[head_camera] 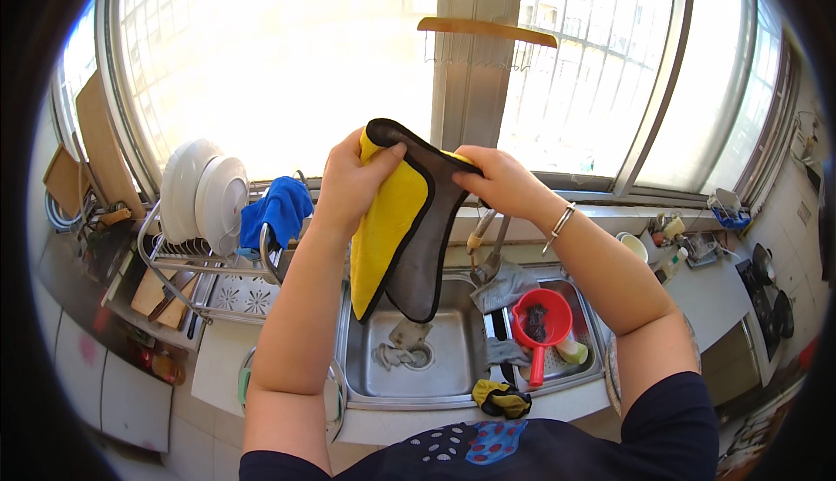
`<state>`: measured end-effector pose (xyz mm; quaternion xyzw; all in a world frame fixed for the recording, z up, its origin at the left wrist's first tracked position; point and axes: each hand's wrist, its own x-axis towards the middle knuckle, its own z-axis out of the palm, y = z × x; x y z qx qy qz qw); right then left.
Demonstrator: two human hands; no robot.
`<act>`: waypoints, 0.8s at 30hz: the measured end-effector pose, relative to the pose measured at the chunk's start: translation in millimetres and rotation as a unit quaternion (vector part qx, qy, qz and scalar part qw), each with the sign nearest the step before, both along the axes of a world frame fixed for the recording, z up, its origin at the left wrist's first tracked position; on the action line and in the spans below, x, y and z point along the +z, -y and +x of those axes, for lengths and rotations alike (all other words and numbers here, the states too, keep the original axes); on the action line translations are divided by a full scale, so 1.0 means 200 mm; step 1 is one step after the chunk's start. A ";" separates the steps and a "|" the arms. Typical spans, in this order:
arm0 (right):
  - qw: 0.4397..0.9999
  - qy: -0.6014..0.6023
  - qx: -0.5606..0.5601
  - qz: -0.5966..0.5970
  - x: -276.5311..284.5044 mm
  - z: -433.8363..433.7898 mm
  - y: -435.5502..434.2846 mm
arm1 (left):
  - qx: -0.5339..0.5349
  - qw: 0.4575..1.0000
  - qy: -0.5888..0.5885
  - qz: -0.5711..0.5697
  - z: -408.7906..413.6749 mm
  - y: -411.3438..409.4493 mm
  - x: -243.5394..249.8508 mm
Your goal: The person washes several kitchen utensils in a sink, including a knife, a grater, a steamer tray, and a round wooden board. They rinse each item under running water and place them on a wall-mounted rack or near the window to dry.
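A yellow and grey cloth with black edging (pixel 418 220) hangs folded between my two hands, above a steel sink (pixel 450 383). My left hand (pixel 362 171) pinches its upper left edge, thumb on top. The upper right edge is between the thumb and fingers of my right hand (pixel 496 177); a bracelet (pixel 560 227) is on that wrist. Below the cloth, a pale crumpled rag (pixel 395 354) lies by the drain. The small right basin holds a red plastic dipper (pixel 542 324) with a dark scouring pad (pixel 535 324) in it. A grey rag (pixel 506 285) lies near the faucet (pixel 486 269).
On the left, a metal dish rack (pixel 209 265) holds white plates (pixel 222 203) and a blue cloth (pixel 277 213). A knife (pixel 171 295) lies on a cutting board (pixel 153 305). Another yellow and black cloth (pixel 499 399) sits at the sink's front edge. Bowls (pixel 630 246) stand at the right.
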<state>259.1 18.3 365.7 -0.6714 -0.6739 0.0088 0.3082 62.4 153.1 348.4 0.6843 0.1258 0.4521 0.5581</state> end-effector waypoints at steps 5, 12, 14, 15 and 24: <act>0.989 -0.146 0.009 0.021 0.06 0.08 0.00 | 0.027 0.968 -0.192 0.162 0.02 -0.07 -0.08; 0.919 -0.381 0.102 -0.014 0.11 0.03 -0.01 | -0.239 0.951 -0.191 0.035 0.10 -0.04 -0.21; 0.880 -0.451 0.150 -0.014 0.14 0.00 -0.02 | -0.210 0.958 -0.169 0.097 0.13 -0.07 -0.25; 0.858 -0.485 0.172 -0.013 0.15 -0.01 -0.02 | -0.197 0.959 -0.158 0.128 0.15 -0.07 -0.26; 0.766 -0.578 0.252 0.120 0.25 0.23 -0.06 | -0.222 0.969 -0.096 -0.057 0.24 -0.12 -0.31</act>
